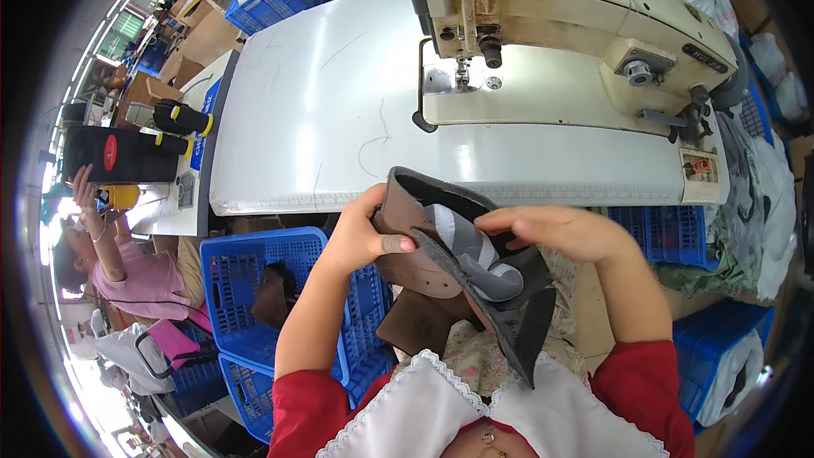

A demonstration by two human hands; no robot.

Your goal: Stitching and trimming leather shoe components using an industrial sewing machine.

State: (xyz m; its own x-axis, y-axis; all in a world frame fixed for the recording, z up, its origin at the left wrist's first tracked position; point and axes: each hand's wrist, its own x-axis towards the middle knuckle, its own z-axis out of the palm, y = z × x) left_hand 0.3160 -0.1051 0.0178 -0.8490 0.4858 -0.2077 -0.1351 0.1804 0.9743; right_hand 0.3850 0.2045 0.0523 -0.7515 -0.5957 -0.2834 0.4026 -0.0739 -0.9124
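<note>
My left hand (362,236), with a tan strip wrapped round the thumb, is closed on the left edge of a brown leather shoe upper (420,265). The upper has punched holes and a dark lining, and hangs open in front of my chest. Inside its opening lies a shiny grey padded piece (475,246) with pale stripes. Over the opening, my right hand (555,231) has its fingers stretched out, the fingertips at the grey piece; the hand is slightly blurred. Beyond both hands stands a cream sewing machine (551,13), its presser foot (462,75) apart from the upper.
A white sewing table (314,110) with loose threads spreads ahead of me. Blue crates (263,250) stand at my left, one with brown pieces in it; another blue crate (721,348) is at my right. A person in pink (140,280) works at the far left.
</note>
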